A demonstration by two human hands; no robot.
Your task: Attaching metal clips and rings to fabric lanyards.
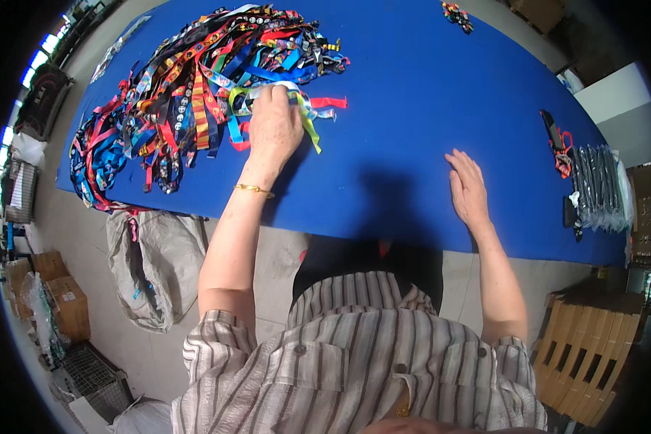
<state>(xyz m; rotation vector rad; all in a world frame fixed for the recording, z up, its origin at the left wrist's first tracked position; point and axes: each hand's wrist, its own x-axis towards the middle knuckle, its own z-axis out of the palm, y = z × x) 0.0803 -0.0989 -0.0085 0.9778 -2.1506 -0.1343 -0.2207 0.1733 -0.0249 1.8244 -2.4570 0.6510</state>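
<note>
A big tangled heap of colourful printed lanyards (188,94) covers the left part of the blue table. My left hand (275,126) is at the heap's right edge, its fingers curled down over a yellow-green lanyard (309,124) and some white and pale straps bunched with it. Its fingertips are partly hidden by the back of the hand. A red strap (330,103) sticks out to the right of that bunch. My right hand (468,184) rests by the table's front edge, palm down with fingers stretched out, holding nothing.
On the blue table (405,87), a small colourful bundle (457,17) lies far right. Near the right edge are orange-handled scissors (560,155) and a row of plastic-wrapped dark items (599,189). A pale sack (159,267) hangs below the front left edge. Cardboard (586,354) is stacked at lower right.
</note>
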